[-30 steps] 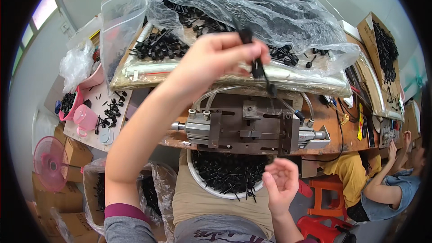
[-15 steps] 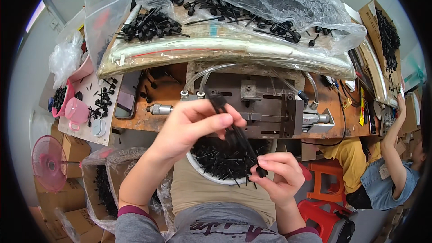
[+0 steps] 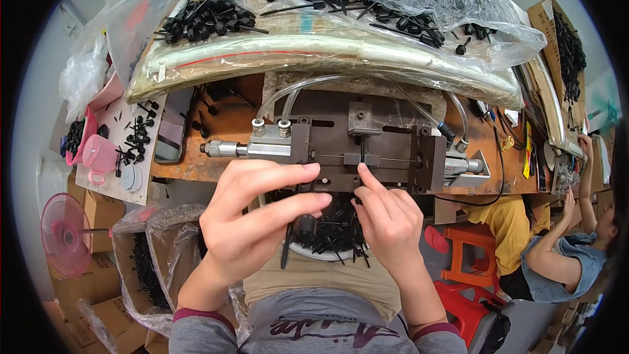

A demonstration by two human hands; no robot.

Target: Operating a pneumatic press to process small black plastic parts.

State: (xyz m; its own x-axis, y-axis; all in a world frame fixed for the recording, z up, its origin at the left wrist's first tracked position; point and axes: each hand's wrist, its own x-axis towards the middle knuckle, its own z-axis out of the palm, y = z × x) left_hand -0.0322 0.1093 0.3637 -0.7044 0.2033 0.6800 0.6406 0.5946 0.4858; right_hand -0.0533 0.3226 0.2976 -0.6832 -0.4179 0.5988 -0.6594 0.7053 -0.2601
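Having dropped from the parts pile, our left hand (image 3: 252,219) grips black pins (image 3: 288,239) over the bowl (image 3: 327,252). Our right hand (image 3: 386,219) fingers pinch one pin (image 3: 362,151) into the metal fixture (image 3: 354,151) on the worktop (image 3: 216,124).

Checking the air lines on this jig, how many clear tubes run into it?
3 that I can make out: two clear tubes side by side into the left fittings, one curving to the right cylinder. Others may be hidden under the plastic sheet.
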